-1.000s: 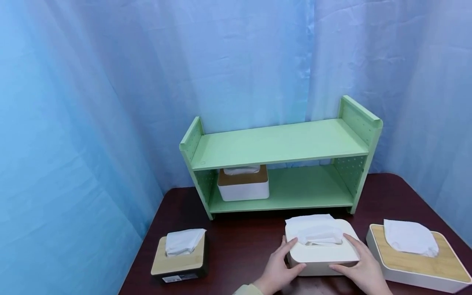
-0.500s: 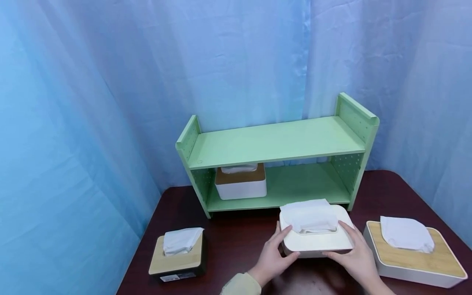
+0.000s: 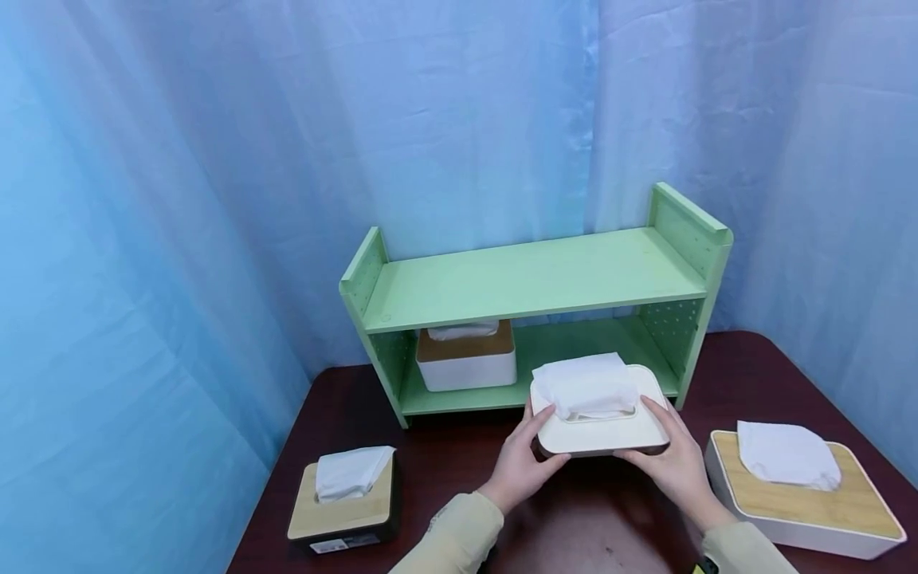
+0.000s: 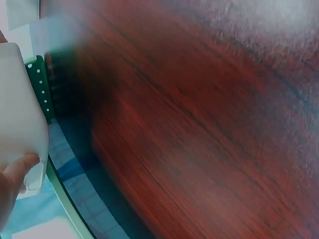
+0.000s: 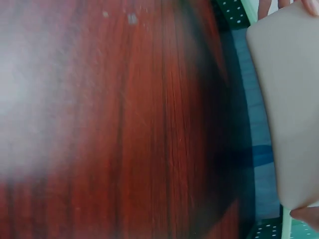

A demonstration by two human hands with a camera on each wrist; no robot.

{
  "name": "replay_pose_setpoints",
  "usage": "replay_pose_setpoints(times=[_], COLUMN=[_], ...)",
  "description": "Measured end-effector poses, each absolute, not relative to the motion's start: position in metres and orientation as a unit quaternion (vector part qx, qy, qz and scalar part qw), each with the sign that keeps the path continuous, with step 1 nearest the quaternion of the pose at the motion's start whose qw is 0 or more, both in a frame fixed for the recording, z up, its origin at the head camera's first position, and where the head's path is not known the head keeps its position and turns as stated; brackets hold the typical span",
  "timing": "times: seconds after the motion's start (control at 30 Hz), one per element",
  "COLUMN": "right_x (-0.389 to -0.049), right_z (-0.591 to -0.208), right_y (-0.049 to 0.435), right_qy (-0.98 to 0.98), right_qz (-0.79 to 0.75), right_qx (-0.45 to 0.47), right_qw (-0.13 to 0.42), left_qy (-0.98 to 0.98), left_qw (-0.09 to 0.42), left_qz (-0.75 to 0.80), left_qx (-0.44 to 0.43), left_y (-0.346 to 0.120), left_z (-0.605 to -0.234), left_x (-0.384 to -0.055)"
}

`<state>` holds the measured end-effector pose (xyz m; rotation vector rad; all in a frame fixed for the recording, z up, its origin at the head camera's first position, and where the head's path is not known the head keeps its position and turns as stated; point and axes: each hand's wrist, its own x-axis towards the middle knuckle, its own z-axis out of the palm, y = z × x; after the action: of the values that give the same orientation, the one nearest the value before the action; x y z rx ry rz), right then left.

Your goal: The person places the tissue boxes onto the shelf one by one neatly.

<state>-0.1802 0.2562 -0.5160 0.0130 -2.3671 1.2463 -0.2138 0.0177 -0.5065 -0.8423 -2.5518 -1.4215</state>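
Observation:
Both hands hold a white tissue box [image 3: 595,434] between them, in front of the green shelf [image 3: 538,279]. A white tissue [image 3: 586,387] sticks out of the slot in its top. My left hand [image 3: 522,462] grips the box's left end, thumb along the near side. At the right end my right hand [image 3: 670,462] grips it the same way. In the left wrist view the box's pale side [image 4: 20,104] shows with a thumb on it. The right wrist view has the box [image 5: 294,104] at its right edge, fingers at both ends.
On the lower shelf, at the left, stands a white tissue box with a brown lid [image 3: 466,363]. A smaller wood-topped tissue box [image 3: 344,510] is at the table's left, and a large one [image 3: 810,502] at its right. Blue curtains [image 3: 430,119] hang behind.
Both hands have raised the white tissue box and carried it forward, toward the shelf and slightly left. The other tissue boxes have stayed in place.

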Motion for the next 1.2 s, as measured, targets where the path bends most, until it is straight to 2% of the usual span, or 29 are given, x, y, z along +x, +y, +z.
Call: replay_pose_setpoints(times=[0.5, 0.77, 1.2], right_x=[-0.202, -0.212, -0.229], right_z=[-0.512, -0.505, -0.486], right_y=[0.263, 0.269, 0.271], right_qy=[-0.863, -0.871, -0.889], right_qz=[0.467, 0.452, 0.416], right_qx=[0.03, 0.024, 0.032], right_qw=[0.19, 0.189, 0.189], left_qy=[-0.856, -0.882, -0.881], left_qw=[0.054, 0.022, -0.007], left_qz=[-0.457, -0.416, -0.433], left_qx=[-0.237, -0.221, -0.192], left_y=[0.025, 0.029, 0.038], left_z=[-0.501, -0.486, -0.468], left_x=[-0.226, -0.237, -0.255])
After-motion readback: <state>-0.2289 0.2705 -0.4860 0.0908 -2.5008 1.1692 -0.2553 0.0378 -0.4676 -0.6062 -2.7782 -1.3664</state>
